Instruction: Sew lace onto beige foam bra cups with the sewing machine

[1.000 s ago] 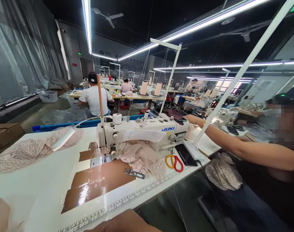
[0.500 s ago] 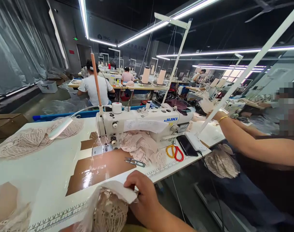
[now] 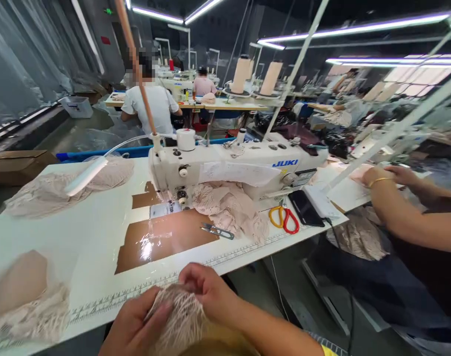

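Observation:
Between my hands, below the front edge of the sewing table, is a beige lace piece. My left hand is closed on its left side, with the thumb lying over the lace. On the upper right, my right hand pinches the edge with bent fingers. The lower part of the lace is cut off by the frame. Beyond my hands stands a white sewing machine, with a bunched lace fabric under its arm. Thread snips lie in front of that fabric.
Scissors with red and yellow handles lie beside a black phone. Lace pieces rest at the table's left, with another lace pile behind. A lamp hangs over it. A co-worker's arm reaches in at right.
My left hand has come into clear view on the lace. My right hand, which gripped a white sheet-like piece, now pinches the lace edge. The co-worker's hands have lowered to the neighbouring table.

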A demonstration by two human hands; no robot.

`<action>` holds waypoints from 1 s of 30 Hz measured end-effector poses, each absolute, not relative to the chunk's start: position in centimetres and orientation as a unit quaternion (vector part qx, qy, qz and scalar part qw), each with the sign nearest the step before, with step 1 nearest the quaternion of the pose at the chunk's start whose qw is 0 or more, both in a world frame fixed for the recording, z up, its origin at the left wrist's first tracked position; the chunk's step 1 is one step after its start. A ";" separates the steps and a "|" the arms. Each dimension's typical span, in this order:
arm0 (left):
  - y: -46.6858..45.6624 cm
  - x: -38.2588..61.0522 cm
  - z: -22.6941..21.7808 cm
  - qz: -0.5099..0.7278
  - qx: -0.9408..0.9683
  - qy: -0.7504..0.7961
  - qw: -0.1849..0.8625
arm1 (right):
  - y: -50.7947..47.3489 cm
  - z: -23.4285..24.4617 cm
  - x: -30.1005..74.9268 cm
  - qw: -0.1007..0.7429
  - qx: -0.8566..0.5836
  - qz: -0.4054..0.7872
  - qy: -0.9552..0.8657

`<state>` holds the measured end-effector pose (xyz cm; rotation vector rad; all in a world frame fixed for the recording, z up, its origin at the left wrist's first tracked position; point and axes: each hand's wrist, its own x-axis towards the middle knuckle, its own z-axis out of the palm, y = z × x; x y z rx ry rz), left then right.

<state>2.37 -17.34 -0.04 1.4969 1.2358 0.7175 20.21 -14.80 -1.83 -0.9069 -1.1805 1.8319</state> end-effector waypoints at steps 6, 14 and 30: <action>-15.0 1.7 0.2 0.369 0.580 0.511 0.516 | -12.9 -0.6 22.4 0.358 -0.344 0.643 -0.583; -13.8 0.7 -0.1 0.374 0.636 0.519 0.431 | -10.6 -0.6 21.6 0.310 -0.346 0.664 -0.586; -10.9 -0.7 0.2 0.433 0.499 0.508 0.553 | -7.6 -0.2 19.7 0.316 -0.349 0.713 -0.519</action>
